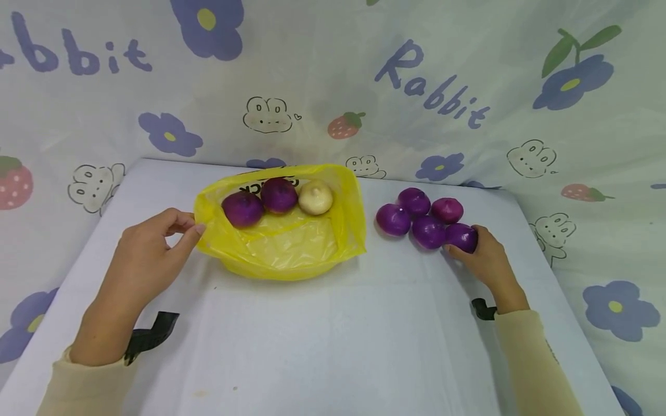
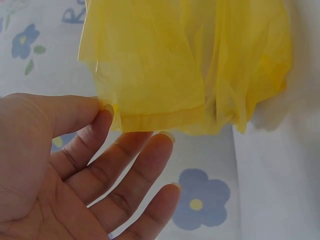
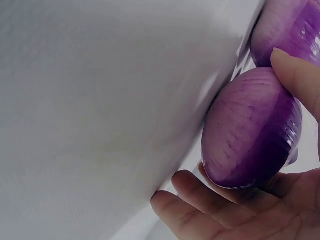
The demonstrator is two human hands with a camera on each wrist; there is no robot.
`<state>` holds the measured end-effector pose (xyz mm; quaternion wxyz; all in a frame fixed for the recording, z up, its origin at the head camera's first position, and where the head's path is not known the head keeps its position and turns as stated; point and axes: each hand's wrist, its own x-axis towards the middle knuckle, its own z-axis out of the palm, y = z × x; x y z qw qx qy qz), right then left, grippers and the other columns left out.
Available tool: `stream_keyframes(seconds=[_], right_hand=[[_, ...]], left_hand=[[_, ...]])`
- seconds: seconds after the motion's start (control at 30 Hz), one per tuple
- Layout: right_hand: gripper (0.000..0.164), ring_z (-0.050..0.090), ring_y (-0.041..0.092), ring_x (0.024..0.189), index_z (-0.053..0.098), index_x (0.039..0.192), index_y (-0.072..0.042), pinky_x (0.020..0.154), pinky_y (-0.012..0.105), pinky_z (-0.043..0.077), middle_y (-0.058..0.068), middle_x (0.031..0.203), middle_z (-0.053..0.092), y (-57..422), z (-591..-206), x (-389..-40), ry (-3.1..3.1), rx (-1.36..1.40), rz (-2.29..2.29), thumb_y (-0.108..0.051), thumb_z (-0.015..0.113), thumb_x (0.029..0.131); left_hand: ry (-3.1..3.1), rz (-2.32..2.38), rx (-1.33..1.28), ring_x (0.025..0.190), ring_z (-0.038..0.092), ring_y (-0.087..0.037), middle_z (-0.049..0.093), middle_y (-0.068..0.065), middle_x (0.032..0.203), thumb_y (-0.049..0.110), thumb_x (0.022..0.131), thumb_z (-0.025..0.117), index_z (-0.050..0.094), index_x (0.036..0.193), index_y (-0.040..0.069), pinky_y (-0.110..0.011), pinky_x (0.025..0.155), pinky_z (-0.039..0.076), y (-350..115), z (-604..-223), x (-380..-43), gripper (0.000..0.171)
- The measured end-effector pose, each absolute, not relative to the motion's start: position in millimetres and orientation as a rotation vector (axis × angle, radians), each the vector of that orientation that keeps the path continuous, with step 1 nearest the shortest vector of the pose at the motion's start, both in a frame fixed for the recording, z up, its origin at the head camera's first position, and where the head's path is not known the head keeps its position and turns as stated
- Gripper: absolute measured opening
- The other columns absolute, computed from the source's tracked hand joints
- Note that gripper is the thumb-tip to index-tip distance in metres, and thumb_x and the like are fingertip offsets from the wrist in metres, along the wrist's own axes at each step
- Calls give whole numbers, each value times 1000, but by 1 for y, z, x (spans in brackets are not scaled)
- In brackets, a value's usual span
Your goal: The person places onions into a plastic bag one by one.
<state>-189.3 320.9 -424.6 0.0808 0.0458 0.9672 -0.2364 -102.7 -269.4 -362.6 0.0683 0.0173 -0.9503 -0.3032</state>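
Observation:
With thumb and forefinger, my left hand (image 1: 151,257) pinches the left edge of a yellow plastic bag (image 1: 291,245); its other fingers spread below the bag's rim in the left wrist view. The bag's mouth gapes, showing two purple onions (image 1: 243,209) and one pale, cream-coloured onion (image 1: 315,197) inside. At the right, my right hand (image 1: 491,260) grips a shiny purple onion (image 1: 461,238) between thumb and fingers. This onion (image 3: 250,130) is at the outer end of a cluster, and the thumb lies over its side in the right wrist view.
Several more purple onions (image 1: 429,232) sit close together right of the bag, one of them a redder onion (image 1: 447,210). All stands on a white-covered table (image 1: 333,341). A patterned cloth (image 1: 312,69) with flowers and rabbits hangs behind it and shows beyond both sides.

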Motion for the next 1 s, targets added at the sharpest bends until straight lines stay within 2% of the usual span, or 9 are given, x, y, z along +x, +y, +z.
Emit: stream_keyframes(seconds=[0.4,1.0], right_hand=[[103,46,58,131,26,154,15,106,72,41,40,147,42,323,-426,-185,2932,105,-732,-54,73,95],[106,48,57,128,25,154,15,103,70,45,42,146,43,323,-423,-172,2915,183,-777,-60,69,95]], left_hand=[[-2837,-935,44,105,61,-41,72,-19,115,32,106,61,67,119,3,-56,83,50,-268,-363,-101,32],[-2856,-915,55,98,59,-37,72,-18,115,33,107,60,66,120,4,-45,77,47,-269,-359,-101,33]])
